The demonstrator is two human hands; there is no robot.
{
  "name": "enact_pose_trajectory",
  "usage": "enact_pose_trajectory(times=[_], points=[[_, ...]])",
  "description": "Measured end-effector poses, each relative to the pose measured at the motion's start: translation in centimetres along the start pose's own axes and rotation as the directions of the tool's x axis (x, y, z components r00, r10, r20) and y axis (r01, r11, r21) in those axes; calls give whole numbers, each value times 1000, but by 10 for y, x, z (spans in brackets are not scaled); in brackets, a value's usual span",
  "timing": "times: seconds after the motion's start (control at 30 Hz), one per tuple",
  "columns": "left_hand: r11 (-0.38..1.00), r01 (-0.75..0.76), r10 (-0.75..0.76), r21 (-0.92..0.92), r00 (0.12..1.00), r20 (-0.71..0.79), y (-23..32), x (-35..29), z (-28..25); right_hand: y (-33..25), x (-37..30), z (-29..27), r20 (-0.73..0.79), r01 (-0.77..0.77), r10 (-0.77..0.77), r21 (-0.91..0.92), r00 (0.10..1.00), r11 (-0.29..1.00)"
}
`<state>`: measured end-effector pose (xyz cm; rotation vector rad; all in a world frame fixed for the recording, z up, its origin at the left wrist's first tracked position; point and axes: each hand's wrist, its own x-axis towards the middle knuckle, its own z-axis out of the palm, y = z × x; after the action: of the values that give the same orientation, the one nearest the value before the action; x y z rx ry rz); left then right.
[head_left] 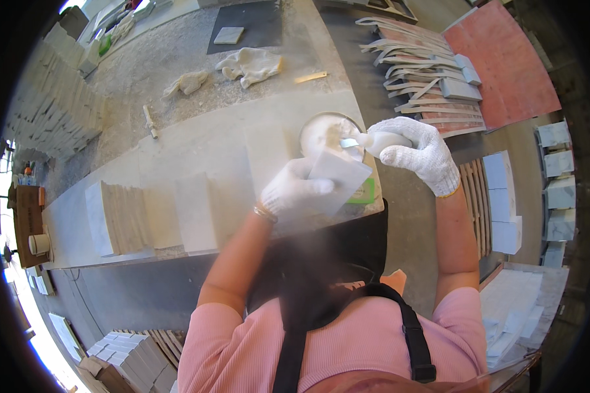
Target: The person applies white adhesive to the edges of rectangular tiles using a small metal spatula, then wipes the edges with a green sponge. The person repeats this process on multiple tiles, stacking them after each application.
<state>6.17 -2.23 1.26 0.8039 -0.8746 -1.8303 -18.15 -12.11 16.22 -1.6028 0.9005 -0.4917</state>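
My left hand (296, 188), in a white knit glove, is closed on the edge of a thin white tile (341, 175), which it holds tilted by the near side of a round bowl (301, 134). White paste or powder (328, 131) fills the bowl. In my gloved right hand (418, 152) is a small spatula (388, 139) with a thick white handle. Its pale blade reaches over the bowl's contents. Part of a bright green box or block (364, 192) shows beneath the tile. Haze on the lens blurs the area around my left hand.
Stacked tiles (126, 216) stand on the left of the dusty worktable (196, 141). Loose gloves (250, 65), a tan strip (310, 77) and a dark sheet (269, 26) with one tile lie farther back. To the right are a red board (505, 65) and pale straps (413, 59).
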Motion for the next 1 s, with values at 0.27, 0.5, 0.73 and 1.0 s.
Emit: enact_pose_trajectory(times=[0.27,0.5,0.73,1.0], points=[[999,16,-16,-32,1000,11,0,-2,0,-12,-8,4,-6,-81,81,-108,997,991],[999,18,-16,-42,999,44,-1,-3,-1,-17,-8,0,59,-59,71,-194,996,979],[1000,18,-17,-20,998,60,-2,-2,-4,-18,-9,0,65,-57,73,-225,995,973],[1000,16,-15,-21,998,61,0,-3,-4,-22,-9,2,80,-49,71,-245,994,968]])
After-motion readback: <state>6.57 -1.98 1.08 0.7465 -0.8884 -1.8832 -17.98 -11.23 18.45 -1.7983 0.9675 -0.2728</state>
